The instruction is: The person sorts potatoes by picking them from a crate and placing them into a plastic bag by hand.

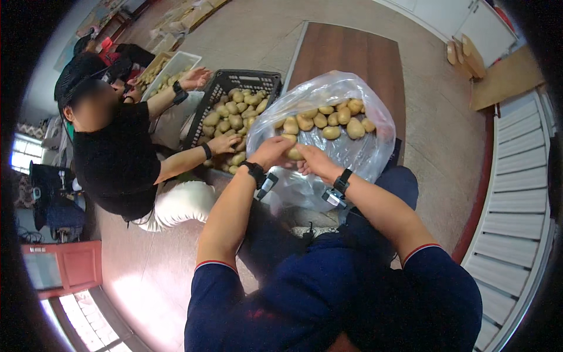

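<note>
My left hand and my right hand meet over the near side of a clear plastic bag. Between their fingers they hold a yellowish-brown potato. A second potato shows just behind my left fingers; whether they touch it I cannot tell. Deeper inside the wide-mouthed bag lie several potatoes, mostly along its far side. Left of the bag, a black plastic crate is heaped with more potatoes.
A co-worker's hand rests on the potatoes at the crate's near end; the other hand is raised beside it. A white crate stands farther left. Beyond the bag stretches a brown wood-grain board. A white radiator lines the right.
</note>
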Available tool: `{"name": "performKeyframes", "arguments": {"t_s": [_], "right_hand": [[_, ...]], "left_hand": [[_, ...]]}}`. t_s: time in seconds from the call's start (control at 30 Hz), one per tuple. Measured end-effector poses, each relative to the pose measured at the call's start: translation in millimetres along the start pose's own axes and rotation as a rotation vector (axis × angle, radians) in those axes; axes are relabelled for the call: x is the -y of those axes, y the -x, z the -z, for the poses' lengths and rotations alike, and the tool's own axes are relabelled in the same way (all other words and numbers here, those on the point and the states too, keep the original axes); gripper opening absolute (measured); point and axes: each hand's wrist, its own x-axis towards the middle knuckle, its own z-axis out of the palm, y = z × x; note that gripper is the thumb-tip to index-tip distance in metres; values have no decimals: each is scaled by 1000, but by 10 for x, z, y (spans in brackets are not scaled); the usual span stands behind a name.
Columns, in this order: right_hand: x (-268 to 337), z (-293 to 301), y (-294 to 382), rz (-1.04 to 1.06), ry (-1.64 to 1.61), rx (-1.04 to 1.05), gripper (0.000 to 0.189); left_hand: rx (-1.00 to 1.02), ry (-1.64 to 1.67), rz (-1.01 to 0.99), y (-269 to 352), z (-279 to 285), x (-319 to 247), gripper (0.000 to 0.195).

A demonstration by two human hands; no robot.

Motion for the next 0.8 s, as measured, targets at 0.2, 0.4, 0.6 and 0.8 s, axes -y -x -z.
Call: {"name": "performKeyframes", "arguments": {"t_s": [0.2,0.4,0.6,0.8], "right_hand": [[-25,30,-108,63,-11,-36,44],[-113,296,-297,559,742,-376,28],[-11,504,-238,629,1245,-687,32],[-145,781,-260,526,1366,-630,42]], "left_hand": [[88,78,-1,-37,41,7,30],[12,122,-40,-57,112,-49,32],[-112,254,-101,41,343,-59,32],[-218,514,-192,-117,709,-31,30]]}}
